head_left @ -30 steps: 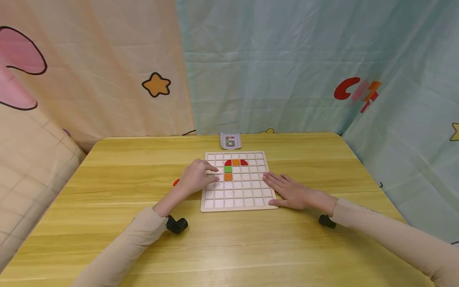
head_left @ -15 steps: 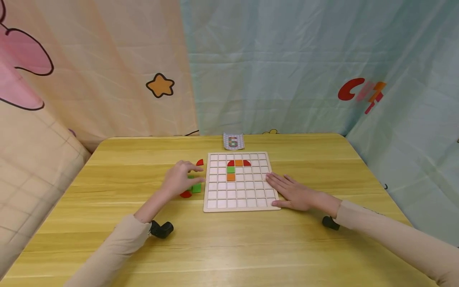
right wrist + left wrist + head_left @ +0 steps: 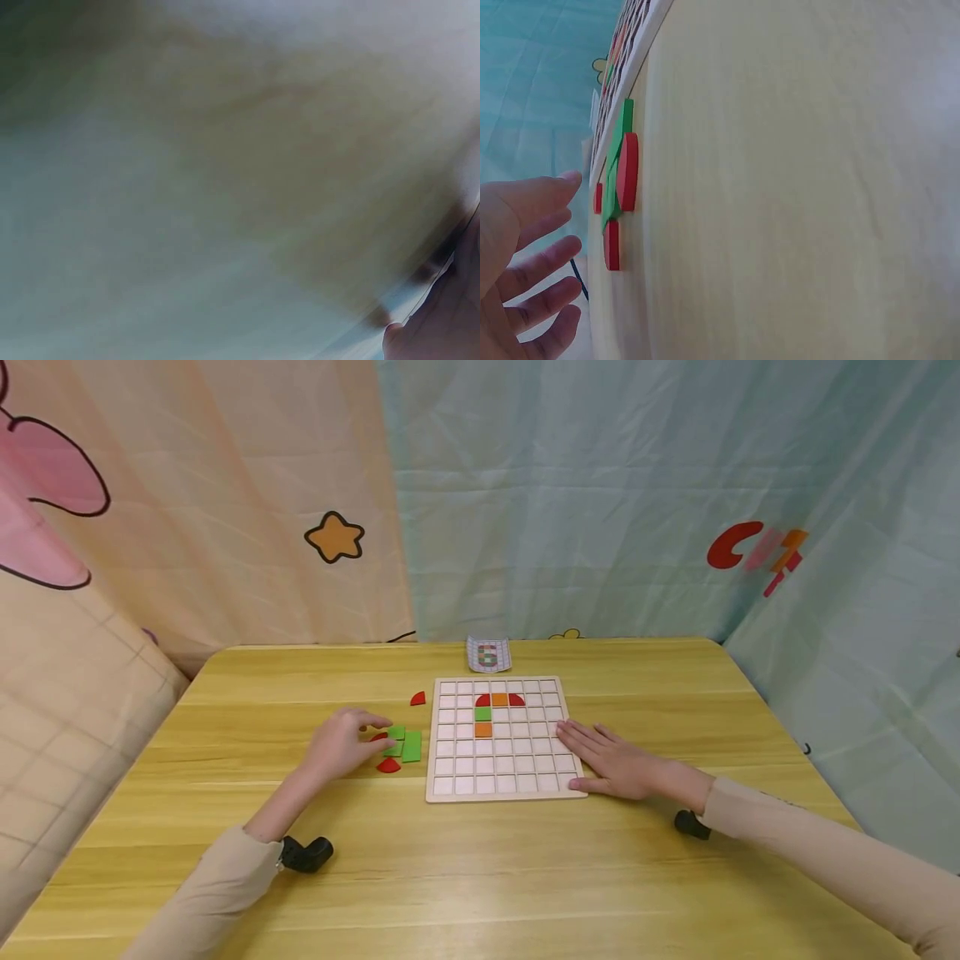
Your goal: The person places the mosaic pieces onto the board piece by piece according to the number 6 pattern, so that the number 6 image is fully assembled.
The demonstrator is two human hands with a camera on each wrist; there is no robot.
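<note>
Two bare hands, one square pale wooden grid board (image 3: 505, 766) on a yellow wood-grain table (image 3: 480, 893), seven cells by seven. Five tiles sit in it: two red quarter-circle tiles (image 3: 517, 700), two orange square tiles (image 3: 483, 729), one green square tile (image 3: 483, 714). Red, orange, red run across the second row from the far side; green then orange run down from the left red one. On the table left of the board: three loose red quarter-circle tiles (image 3: 417, 698), one far-side and apart, two close to the green cluster; plus at least three loose green tiles (image 3: 412, 747), the longest-looking maybe one piece or two, can't tell. Left hand (image 3: 339, 747) is at that cluster, thumb and fingers bent and parted, gripping nothing; its fingertips overlap the green tiles from above, but the left wrist view shows a gap. Right hand (image 3: 615, 768) lies flat, fingers straight and thumb spread, on the board's right edge, nothing gripped. One white gridded paper card (image 3: 488, 655) beyond the board, coloured figure on it, fine detail too small. Two black wrist devices (image 3: 307, 855), both partly hidden by two beige sleeves (image 3: 217, 881), cut off at the frame edges. Left wrist view sees the tiles edge-on, greens merging; board cut off at top. Right wrist view mostly blur, just part of the hand in the lower right corner.
</note>
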